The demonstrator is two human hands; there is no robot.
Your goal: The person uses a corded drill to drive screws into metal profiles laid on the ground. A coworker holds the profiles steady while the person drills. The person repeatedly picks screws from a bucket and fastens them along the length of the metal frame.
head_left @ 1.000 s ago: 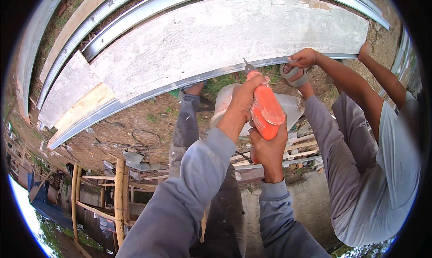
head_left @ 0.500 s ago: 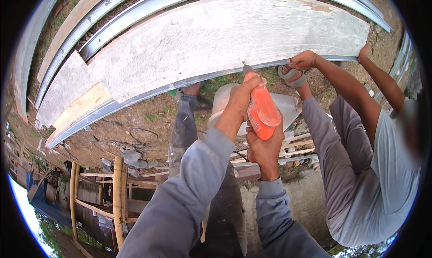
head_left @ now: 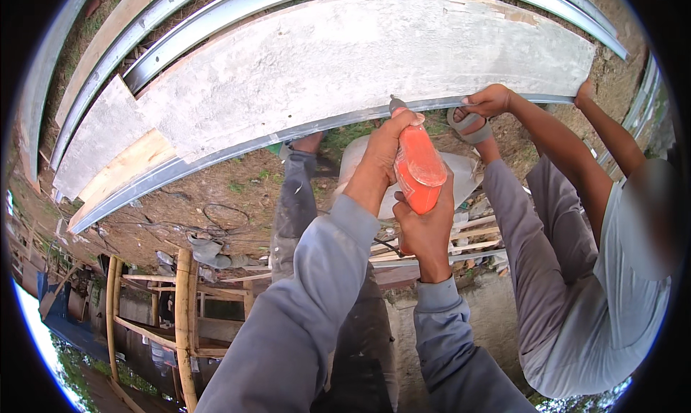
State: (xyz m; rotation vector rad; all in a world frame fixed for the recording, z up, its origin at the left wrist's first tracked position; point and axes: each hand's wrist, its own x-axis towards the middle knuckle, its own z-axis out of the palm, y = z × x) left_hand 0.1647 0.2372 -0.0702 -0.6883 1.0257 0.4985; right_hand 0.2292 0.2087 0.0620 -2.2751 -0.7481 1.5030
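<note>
An orange-red power drill [head_left: 419, 167] is held between my two hands, pointing away from me. My left hand [head_left: 384, 154] wraps round its front end behind the dark chuck. Lower down, my right hand [head_left: 426, 236] grips the handle, which is mostly hidden by the fingers and the drill body. The chuck and the short visible bit meet the near edge of a long whitish board [head_left: 309, 67]. Along that edge runs a grey metal channel [head_left: 288, 133]. A co-worker's hand [head_left: 489, 100] holds the same edge to the right of the drill, and their other hand grips the board's right end.
A co-worker in a light shirt [head_left: 633, 305] squats close on my right. More metal channels [head_left: 237, 17] lie beyond the board. Below the drill are a pale sack-like object [head_left: 464, 169] and wooden strips [head_left: 471, 229]. A bamboo frame [head_left: 184, 319] stands at lower left.
The drill has tipped slightly and moved closer to the board, with less of the bit showing. Both my hands keep their grip, and the co-worker's hands stay on the board.
</note>
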